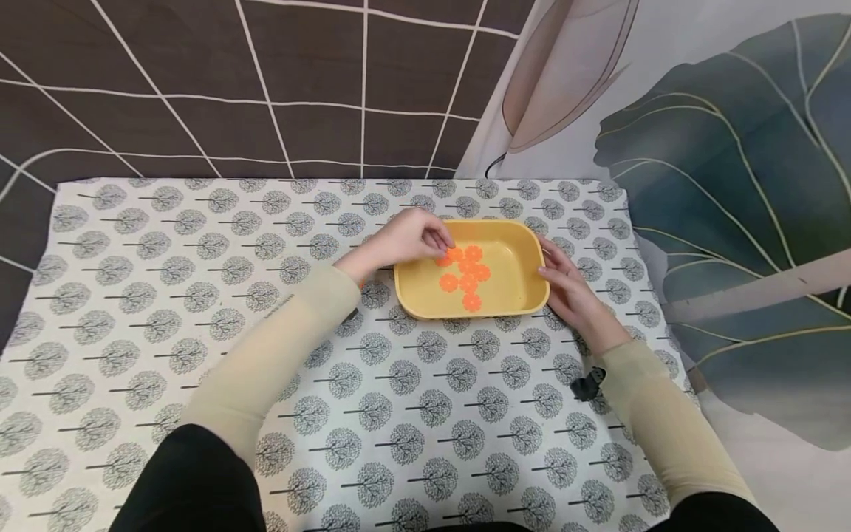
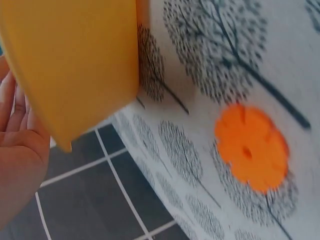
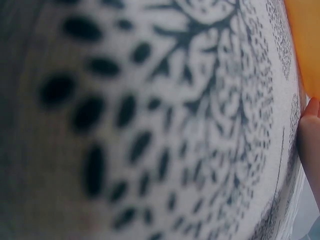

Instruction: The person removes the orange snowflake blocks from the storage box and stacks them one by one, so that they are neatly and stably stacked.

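A yellow rectangular box [image 1: 518,258] with rounded corners stands on the table, with several orange flower-shaped pieces [image 1: 471,301] lying inside. My left hand [image 1: 412,238] reaches over the box's left rim, fingers curled, and pinches an orange piece at its fingertips among the others. The box wall hides those fingertips in the left wrist view. At the right end of the box, my right hand [image 1: 572,288] holds the rim, thumb at the edge and fingers along the outer wall. Another orange flower-shaped piece [image 2: 252,149] lies on the cloth outside the box, beneath the left wrist.
A white cloth [image 1: 372,414] printed with grey trees covers the table. Behind it hangs a dark fabric with white grid lines [image 1: 299,89]. A leaf-patterned curtain [image 1: 718,185] hangs at the right. A black wrist device [image 1: 588,385] shows by the right sleeve.
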`<state>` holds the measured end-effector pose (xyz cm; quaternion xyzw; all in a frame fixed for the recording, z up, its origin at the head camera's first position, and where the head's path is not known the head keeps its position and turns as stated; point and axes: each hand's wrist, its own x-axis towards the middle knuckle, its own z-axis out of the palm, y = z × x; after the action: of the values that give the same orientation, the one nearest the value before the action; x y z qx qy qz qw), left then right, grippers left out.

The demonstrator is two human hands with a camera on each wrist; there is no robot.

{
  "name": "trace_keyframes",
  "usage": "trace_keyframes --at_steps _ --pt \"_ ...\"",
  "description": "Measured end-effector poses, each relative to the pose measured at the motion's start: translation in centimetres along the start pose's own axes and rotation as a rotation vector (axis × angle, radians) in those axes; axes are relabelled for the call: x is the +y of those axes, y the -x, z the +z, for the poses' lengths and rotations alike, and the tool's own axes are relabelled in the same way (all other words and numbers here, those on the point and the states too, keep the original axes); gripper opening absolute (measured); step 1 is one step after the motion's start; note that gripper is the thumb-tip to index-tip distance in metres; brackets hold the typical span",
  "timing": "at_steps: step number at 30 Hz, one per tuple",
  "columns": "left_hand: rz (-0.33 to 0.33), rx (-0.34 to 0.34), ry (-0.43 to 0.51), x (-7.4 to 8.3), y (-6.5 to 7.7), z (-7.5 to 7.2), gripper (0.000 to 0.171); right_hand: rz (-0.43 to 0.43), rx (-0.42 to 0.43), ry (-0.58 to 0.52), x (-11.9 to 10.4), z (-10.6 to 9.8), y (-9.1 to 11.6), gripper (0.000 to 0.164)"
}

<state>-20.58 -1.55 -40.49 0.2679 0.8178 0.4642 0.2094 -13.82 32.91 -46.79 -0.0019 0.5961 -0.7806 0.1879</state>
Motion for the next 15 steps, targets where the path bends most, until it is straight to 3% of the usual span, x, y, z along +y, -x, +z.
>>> trace_keyframes --at_steps 8,15 --pt "0.005 -0.054 -0.042 -0.4 -1.1 1.8 0.021 0.009 0.009 0.013 0.0 0.1 0.0 0.066" --pt "-0.001 -0.128 -0.139 -0.4 -1.8 2.6 0.02 0.008 0.01 0.01 0.0 0.1 0.0 0.066"
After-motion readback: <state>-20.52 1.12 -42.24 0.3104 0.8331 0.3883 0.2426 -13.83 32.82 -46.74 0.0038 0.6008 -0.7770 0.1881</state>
